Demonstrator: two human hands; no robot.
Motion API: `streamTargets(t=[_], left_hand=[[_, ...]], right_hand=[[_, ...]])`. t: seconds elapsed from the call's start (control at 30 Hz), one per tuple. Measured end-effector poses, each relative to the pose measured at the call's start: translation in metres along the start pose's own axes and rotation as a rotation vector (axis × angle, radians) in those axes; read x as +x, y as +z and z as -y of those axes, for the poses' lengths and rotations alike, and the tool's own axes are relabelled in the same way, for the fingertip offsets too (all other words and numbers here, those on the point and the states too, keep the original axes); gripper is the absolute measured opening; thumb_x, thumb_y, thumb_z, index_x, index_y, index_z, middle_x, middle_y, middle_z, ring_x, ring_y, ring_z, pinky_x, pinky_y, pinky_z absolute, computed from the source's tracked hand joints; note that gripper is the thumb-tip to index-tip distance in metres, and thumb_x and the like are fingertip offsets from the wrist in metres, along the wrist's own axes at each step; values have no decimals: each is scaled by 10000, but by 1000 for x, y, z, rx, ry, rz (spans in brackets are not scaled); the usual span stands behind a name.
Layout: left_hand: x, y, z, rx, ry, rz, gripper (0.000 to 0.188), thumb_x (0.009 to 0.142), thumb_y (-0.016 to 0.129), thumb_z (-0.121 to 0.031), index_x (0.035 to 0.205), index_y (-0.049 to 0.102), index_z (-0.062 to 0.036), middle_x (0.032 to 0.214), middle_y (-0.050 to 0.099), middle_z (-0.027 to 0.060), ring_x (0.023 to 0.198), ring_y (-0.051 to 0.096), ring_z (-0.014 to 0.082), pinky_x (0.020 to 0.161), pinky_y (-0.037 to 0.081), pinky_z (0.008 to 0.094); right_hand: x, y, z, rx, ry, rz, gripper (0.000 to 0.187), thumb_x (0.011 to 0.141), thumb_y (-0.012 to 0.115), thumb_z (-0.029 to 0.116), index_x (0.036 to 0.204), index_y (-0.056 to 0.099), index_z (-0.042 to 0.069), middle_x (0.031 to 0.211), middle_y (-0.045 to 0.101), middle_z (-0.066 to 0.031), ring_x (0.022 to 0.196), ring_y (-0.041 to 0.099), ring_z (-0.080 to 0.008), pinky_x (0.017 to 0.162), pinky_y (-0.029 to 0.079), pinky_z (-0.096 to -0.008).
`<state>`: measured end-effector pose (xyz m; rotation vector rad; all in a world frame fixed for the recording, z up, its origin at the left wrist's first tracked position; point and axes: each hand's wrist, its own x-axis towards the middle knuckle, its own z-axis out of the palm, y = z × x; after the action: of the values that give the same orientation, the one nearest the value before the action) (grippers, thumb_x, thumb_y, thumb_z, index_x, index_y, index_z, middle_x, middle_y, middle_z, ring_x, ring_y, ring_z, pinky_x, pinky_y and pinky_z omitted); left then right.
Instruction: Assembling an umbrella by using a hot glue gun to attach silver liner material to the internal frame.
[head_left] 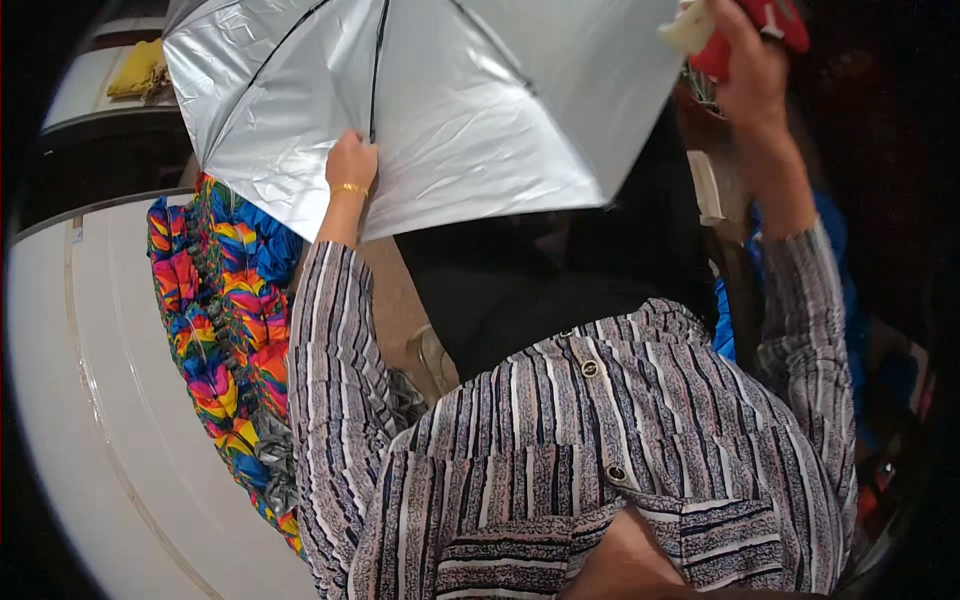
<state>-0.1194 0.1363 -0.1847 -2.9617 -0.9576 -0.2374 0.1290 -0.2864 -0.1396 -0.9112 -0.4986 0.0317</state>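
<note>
An opened umbrella canopy (480,150), silver on the side facing me, spreads across the upper middle with thin dark ribs running over it. My left hand (352,165) is closed at one dark rib near the canopy's lower left edge, a gold bracelet on its wrist. Raised at the upper right, my right hand (755,85) is wrapped round a red object (783,22) with a white mark. A cream-coloured piece (688,28) sticks out beside it, close to the canopy's right edge. Blur and the frame's top edge leave the kind of both unclear.
Several folded multicoloured bundles (225,330) lie in rows at my left, beside a white curved surface (110,420). Something yellow (138,68) sits at the far left. Dark cloth (560,290) covers my lap. Blue material (724,320) shows beside my right arm.
</note>
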Motion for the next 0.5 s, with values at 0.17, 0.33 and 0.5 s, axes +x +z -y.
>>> streamTargets(t=[0.17, 0.33, 0.5], left_hand=[[-38, 5, -61, -684, -263, 356, 175, 801, 594, -146, 835, 627, 22, 669, 620, 105, 407, 515, 159, 411, 413, 275], [-102, 36, -134, -1105, -549, 332, 137, 847, 528, -87, 813, 590, 31, 620, 571, 65, 378, 459, 113, 360, 364, 253], [-133, 45, -161, -1230, -641, 294, 164, 838, 513, -83, 923, 563, 48, 622, 557, 74, 388, 467, 119, 346, 347, 264]], right_hand=[[45, -16, 4, -488, -308, -198, 338, 791, 679, 117, 1103, 568, 49, 874, 559, 11, 744, 533, -100, 655, 444, -262], [49, -19, 18, -630, -236, -183, 298, 772, 702, 103, 1045, 601, 38, 888, 585, 12, 757, 542, -96, 662, 445, -257], [2, 2, 40, -667, -169, -81, 246, 775, 700, 85, 998, 612, 30, 861, 594, 6, 740, 550, -77, 659, 447, -233]])
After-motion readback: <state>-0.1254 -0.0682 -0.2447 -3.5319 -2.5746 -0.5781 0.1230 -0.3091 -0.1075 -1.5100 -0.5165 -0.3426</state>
